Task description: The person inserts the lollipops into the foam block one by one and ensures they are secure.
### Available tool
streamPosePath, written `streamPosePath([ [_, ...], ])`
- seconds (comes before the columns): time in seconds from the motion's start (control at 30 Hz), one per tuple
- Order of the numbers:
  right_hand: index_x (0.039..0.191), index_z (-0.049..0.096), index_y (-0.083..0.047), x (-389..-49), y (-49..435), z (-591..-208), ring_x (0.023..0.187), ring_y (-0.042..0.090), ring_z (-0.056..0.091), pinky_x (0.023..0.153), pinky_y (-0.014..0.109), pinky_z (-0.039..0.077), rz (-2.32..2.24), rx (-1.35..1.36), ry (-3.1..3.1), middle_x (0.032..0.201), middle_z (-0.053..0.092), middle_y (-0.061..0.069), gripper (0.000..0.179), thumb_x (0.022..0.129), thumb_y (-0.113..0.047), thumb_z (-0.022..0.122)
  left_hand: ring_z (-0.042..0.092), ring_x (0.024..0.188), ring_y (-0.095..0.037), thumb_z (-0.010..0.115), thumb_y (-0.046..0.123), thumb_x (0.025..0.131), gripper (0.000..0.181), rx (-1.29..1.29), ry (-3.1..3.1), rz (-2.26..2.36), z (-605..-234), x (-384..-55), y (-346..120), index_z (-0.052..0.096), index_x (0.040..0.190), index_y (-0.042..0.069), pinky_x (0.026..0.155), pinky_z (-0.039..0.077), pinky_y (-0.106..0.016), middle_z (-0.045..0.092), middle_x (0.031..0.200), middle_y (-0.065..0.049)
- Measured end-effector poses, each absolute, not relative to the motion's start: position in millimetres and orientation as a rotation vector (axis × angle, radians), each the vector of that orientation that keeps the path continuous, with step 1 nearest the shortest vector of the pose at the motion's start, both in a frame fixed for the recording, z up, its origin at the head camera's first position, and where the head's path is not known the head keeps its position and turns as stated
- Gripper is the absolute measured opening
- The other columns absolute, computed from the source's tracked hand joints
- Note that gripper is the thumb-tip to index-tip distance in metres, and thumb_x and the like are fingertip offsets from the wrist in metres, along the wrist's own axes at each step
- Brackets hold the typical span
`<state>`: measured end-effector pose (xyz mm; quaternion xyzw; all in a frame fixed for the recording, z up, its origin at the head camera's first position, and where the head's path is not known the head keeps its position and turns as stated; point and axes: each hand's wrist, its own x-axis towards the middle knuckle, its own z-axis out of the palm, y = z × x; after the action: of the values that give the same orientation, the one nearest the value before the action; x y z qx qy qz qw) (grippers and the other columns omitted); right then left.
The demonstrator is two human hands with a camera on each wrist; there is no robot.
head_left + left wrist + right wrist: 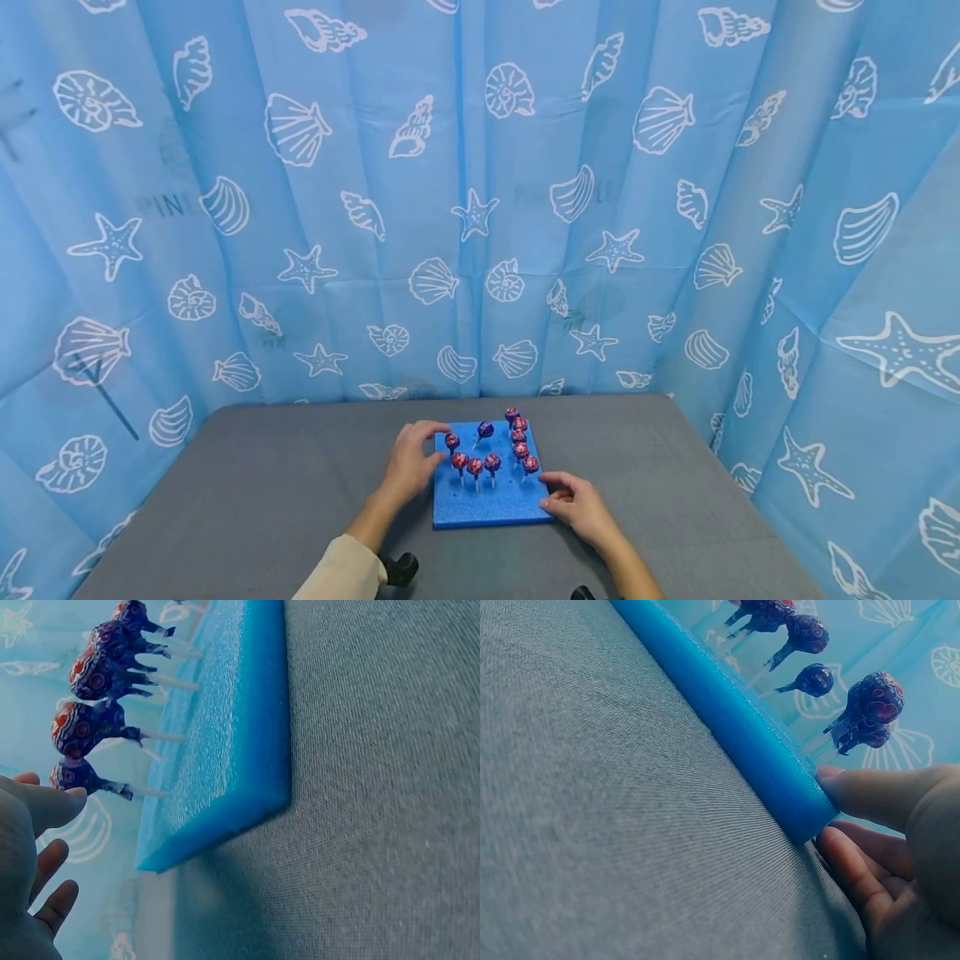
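A blue foam board (491, 508) lies flat on the table with several wrapped lollipops standing in it on white sticks. Some form a column along the right side, ending in a lollipop (530, 464) that leans. Others make a curved row at the left and middle, and a single tilted lollipop (485, 430) stands behind. My left hand (411, 458) is at the leftmost lollipop (452, 440), fingers spread around it; the thumb overlaps its head in the left wrist view. My right hand (579, 504) pinches the board's right edge, thumb (877, 795) on top, fingers below.
The grey table (285, 483) stretches out on both sides of the board. Behind and to the right hangs a blue curtain (420, 317) with white shells and starfish. A black wrist device (401, 569) sits by the left sleeve.
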<state>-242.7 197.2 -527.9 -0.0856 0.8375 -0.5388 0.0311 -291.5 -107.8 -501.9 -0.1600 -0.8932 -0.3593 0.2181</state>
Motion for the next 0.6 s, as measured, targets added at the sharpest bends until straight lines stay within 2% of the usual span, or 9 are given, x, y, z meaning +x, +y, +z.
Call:
streamPosePath([
  [0.43, 0.124, 0.061, 0.004, -242, 201, -525, 0.08, 0.02, 0.058, 0.066, 0.026, 0.048, -1.718, -0.293, 2.556, 0.097, 0.063, 0.01, 0.039, 0.089, -0.01, 0.071, 0.054, 0.114, -0.029, 0.082, 0.0, 0.075, 0.042, -0.458, -2.395, -1.0, -510, -276, -147, 0.069, 0.111, 0.015, 0.092, 0.044, -0.052, 0.062, 0.121, -0.006],
  [0.6, 0.125, 0.059, 0.005, -240, 209, -521, 0.092, 0.023, 0.061, 0.074, 0.028, 0.05, -1.751, -0.31, 2.513, 0.114, 0.063, 0.018, 0.039, 0.092, -0.014, 0.068, 0.053, 0.114, -0.032, 0.084, -0.001, 0.072, 0.043, -0.476, -2.355, -0.999, -515, -272, -169, 0.07, 0.111, 0.011, 0.091, 0.043, -0.055, 0.061, 0.123, -0.01],
])
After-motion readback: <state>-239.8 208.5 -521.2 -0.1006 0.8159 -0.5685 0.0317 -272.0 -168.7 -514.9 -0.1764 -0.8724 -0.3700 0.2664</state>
